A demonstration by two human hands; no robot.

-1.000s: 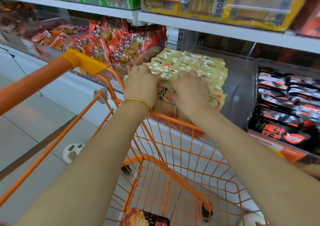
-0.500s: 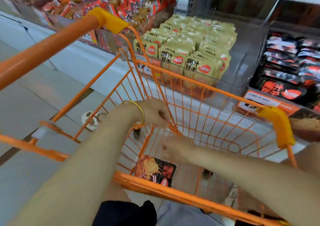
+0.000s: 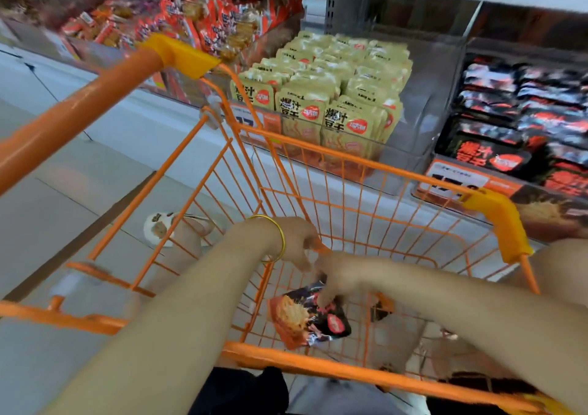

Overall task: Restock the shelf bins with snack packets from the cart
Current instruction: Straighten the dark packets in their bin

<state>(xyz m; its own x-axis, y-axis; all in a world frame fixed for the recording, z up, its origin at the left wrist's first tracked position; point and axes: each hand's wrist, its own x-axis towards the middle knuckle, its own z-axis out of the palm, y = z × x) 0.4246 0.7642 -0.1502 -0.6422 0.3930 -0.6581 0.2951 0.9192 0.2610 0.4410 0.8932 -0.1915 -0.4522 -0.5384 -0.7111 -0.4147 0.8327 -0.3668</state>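
Note:
A black and red snack packet [image 3: 305, 319] lies tilted on the floor of the orange wire cart [image 3: 366, 163]. My right hand [image 3: 337, 278] reaches down into the cart and pinches the packet's upper edge with its fingertips. My left hand [image 3: 296, 243], with a gold bangle at the wrist, hangs just above and left of the right hand. Its fingers are loosely curled and hold nothing. Beyond the cart, a clear shelf bin holds upright beige packets [image 3: 334, 96], and the bin to its right holds matching black packets [image 3: 525, 112].
Red packets [image 3: 206, 17] fill the bin at the back left. The cart's orange handle bar [image 3: 79, 103] crosses the left side, and a yellow corner cap [image 3: 499, 220] sits at the right. A shelf board runs overhead. Grey floor tiles lie to the left.
Both hands left the beige packets in the bin and dropped into the cart. My right hand has now reached the black and red packet and taken its edge.

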